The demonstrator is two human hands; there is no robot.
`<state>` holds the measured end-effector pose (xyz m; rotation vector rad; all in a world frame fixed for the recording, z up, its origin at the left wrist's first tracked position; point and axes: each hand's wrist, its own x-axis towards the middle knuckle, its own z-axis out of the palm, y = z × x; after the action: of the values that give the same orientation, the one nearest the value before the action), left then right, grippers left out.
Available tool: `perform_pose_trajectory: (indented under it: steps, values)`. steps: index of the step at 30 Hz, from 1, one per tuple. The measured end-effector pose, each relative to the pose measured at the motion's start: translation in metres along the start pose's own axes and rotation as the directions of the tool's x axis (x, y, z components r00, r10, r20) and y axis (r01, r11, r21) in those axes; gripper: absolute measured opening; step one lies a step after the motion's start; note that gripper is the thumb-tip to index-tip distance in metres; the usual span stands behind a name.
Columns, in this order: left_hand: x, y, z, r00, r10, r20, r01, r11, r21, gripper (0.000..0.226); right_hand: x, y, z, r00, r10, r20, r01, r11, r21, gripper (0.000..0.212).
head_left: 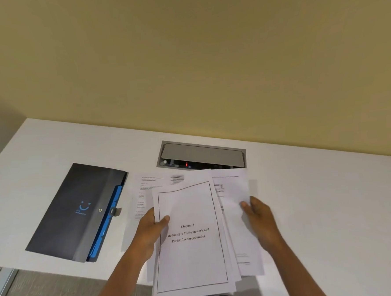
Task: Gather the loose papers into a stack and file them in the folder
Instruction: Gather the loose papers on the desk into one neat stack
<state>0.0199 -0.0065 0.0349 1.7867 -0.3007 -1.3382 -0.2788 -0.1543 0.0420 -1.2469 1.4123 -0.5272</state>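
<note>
A loose stack of white printed papers (192, 258) is lifted over the desk's front edge; its top sheet has a black border and reads "Chapter 3". My left hand (149, 230) grips the stack's left edge, thumb on the top sheet. My right hand (260, 214) rests against the right-hand sheets (233, 191), fingers curled at their edge. One more printed sheet (147, 192) lies flat on the desk behind my left hand. The dark grey folder (79, 210), with blue inner tabs and a snap closure, lies closed at the left.
The white desk (330, 196) meets a yellow wall at the back. A grey cable hatch (201, 154) is set into the desk behind the papers. The desk's front edge runs below the folder, with floor beyond it at bottom left.
</note>
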Motion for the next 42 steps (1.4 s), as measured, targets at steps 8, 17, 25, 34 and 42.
perform_pose_trajectory:
  steps: [8,17,25,34,42]
  values:
    - [-0.012,-0.012,-0.007,0.991,-0.133,0.020,0.130,0.984,0.126,0.031,-0.019,0.009,0.038,0.968,0.113,0.223,-0.116,0.993,0.000,0.022]
    - [-0.026,-0.023,-0.006,0.983,-0.175,0.046,0.170,0.980,0.100,0.030,-0.034,-0.001,0.049,0.870,0.204,0.449,-0.227,0.974,-0.004,0.029]
    - [-0.032,-0.044,-0.009,0.994,-0.076,-0.075,0.082,0.992,0.091,0.033,0.001,0.000,0.051,0.970,0.132,0.203,-0.081,0.967,-0.240,0.021]
    - [-0.037,-0.062,-0.023,0.966,-0.065,-0.252,0.110,0.980,0.169,0.025,0.047,-0.002,0.052,0.943,0.068,0.325,0.272,0.403,-0.874,0.139]
    - [-0.038,-0.062,-0.026,0.955,-0.090,-0.281,0.131,0.983,0.131,0.029,0.031,0.021,0.061,0.942,-0.006,0.335,0.315,0.353,-0.881,0.127]
